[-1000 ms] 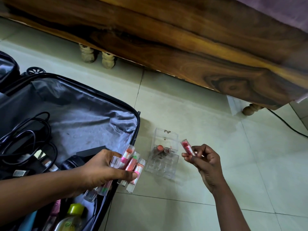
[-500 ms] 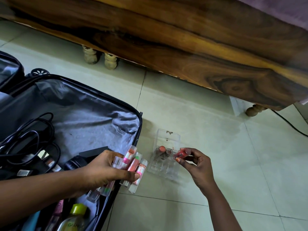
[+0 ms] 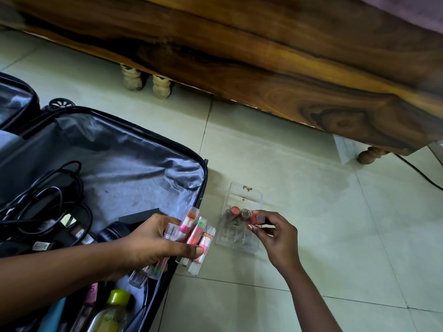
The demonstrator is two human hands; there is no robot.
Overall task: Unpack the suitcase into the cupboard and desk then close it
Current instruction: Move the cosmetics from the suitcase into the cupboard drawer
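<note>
The black suitcase point(image 3: 134, 168) lies open on the tiled floor at the left, its grey lining showing. Over its right edge my left hand point(image 3: 153, 245) grips a bunch of several clear lipstick tubes point(image 3: 195, 232) with pink and orange insides. A clear plastic organiser point(image 3: 239, 221) stands on the floor just right of the suitcase, with two lipsticks standing in its slots. My right hand point(image 3: 275, 233) pinches a red lipstick point(image 3: 257, 218) at the organiser's right side, over its slots.
Black cables point(image 3: 43, 195), small dark items and a bottle with a yellow-green cap point(image 3: 112, 307) lie in the suitcase. A dark wooden bed frame point(image 3: 263, 75) on turned legs runs across the back. A black cord point(image 3: 422, 173) trails on the floor at the right.
My right hand has carried the red lipstick left and down from the air beside the organiser to its slots. My left hand has kept hold of the bunch of tubes.
</note>
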